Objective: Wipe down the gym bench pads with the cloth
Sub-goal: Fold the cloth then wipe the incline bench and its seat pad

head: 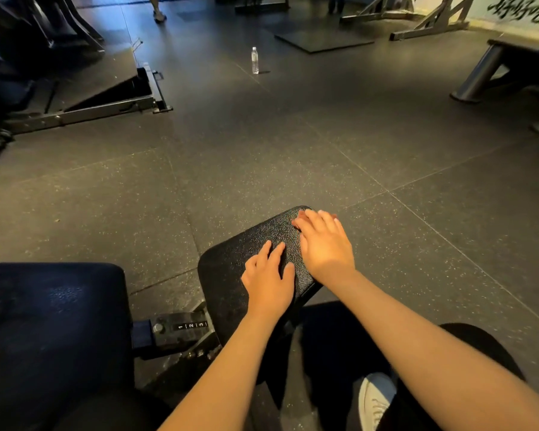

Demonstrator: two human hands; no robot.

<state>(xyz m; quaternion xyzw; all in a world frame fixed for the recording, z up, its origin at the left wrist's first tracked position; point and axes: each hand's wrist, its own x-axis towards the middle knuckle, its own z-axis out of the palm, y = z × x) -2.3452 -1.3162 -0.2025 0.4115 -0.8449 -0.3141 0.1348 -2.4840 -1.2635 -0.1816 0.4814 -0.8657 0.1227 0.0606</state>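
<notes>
A small black textured seat pad (231,262) tilts up in front of me. My right hand (324,244) lies flat on its far right part and presses a reddish cloth (297,221), of which only a corner shows past my fingers. My left hand (269,273) rests flat on the pad's near middle, fingers spread, holding nothing. The larger dark back pad (50,321) of the same bench sits to the left, joined by a metal bracket (181,332) with numbered positions.
Speckled rubber floor surrounds the bench. A clear water bottle (255,60) stands on the floor ahead. A machine frame with a ramp (100,91) is at the upper left, other equipment legs (479,76) at the upper right. A person's foot (160,16) shows far back. My white shoe (375,399) is at the bottom.
</notes>
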